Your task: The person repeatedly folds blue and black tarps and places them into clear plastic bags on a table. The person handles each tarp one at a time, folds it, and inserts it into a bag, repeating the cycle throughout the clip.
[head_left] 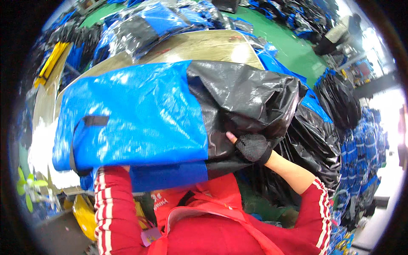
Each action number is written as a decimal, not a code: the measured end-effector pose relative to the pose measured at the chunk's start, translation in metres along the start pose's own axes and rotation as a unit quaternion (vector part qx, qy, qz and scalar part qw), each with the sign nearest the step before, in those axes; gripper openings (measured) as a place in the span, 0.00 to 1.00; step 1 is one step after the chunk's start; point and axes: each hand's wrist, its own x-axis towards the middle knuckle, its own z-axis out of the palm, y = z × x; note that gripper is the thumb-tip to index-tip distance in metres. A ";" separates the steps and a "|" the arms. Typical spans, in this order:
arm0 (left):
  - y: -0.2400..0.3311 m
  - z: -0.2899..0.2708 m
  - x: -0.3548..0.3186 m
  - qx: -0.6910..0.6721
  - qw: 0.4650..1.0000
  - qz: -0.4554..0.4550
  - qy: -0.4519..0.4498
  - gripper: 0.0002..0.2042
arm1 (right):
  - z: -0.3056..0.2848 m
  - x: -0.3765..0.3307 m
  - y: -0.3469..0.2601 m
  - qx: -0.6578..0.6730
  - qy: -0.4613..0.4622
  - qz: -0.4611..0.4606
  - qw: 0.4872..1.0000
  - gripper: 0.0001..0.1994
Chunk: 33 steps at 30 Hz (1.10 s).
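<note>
Bag (140, 114), glossy blue and black

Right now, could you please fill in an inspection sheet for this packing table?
Surface: wooden table, mostly covered.
Job's things: large blue and black woven bag lifted over the table edge, black strap on its blue side.
Clutter: wrapped blue and black bags piled at the far end; black bags heaped to the right.
Hands: right hand, in a black mesh glove, presses the bag's black end; left hand hidden under the bag, only a red sleeve shows.
Cables: nothing seen.
Surroundings: green floor, more bag stacks.
</note>
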 end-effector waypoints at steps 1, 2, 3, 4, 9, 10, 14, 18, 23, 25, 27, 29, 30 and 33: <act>0.006 0.002 -0.002 -0.014 1.000 -0.008 -0.010 0.26 | 0.003 -0.001 0.001 -0.006 0.032 -0.008 0.999 0.26; 0.019 0.003 -0.001 -0.040 0.999 -0.010 -0.024 0.26 | 0.005 0.000 0.001 -0.012 0.065 -0.007 0.998 0.29; 0.032 0.003 0.000 -0.072 0.997 -0.014 -0.037 0.26 | 0.004 0.004 0.000 -0.015 0.099 -0.006 0.995 0.32; 0.052 0.006 0.001 -0.113 0.993 -0.013 -0.031 0.25 | 0.000 0.008 -0.001 -0.026 0.000 0.003 1.000 0.34; 0.119 0.039 -0.019 0.018 0.983 -0.040 0.176 0.24 | -0.034 0.024 -0.011 -0.033 0.075 -0.108 0.991 0.29; 0.118 0.049 -0.020 -0.044 0.986 -0.037 0.159 0.25 | -0.042 0.021 -0.011 -0.027 0.015 -0.125 0.992 0.26; 0.105 0.071 -0.017 -0.083 0.988 -0.051 0.120 0.25 | -0.041 -0.010 -0.007 0.115 -0.285 -0.076 0.949 0.17; 0.150 0.023 -0.033 -0.067 0.996 -0.063 0.017 0.25 | -0.001 -0.029 0.011 0.096 -0.133 -0.137 0.977 0.17; 0.194 -0.097 -0.060 -0.242 0.955 0.057 -0.163 0.25 | -0.013 -0.018 -0.007 0.096 -0.254 -0.063 0.960 0.32; 0.176 -0.105 -0.040 -0.290 0.954 -0.041 0.067 0.28 | -0.049 -0.012 -0.034 0.000 -0.356 -0.025 0.934 0.34; 0.143 -0.082 0.001 0.133 0.979 0.030 0.149 0.32 | -0.090 -0.010 -0.057 -0.049 -0.324 -0.091 0.940 0.24; 0.136 -0.033 0.005 0.089 0.996 -0.014 -0.011 0.40 | -0.117 -0.007 -0.050 0.009 -0.108 -0.155 0.982 0.20; 0.135 -0.012 -0.003 0.091 0.995 0.005 0.030 0.41 | -0.090 -0.002 -0.021 0.065 0.050 -0.117 0.990 0.21; 0.145 0.012 -0.035 0.076 0.996 -0.030 -0.040 0.43 | -0.044 0.017 0.045 -0.133 0.199 0.026 0.971 0.36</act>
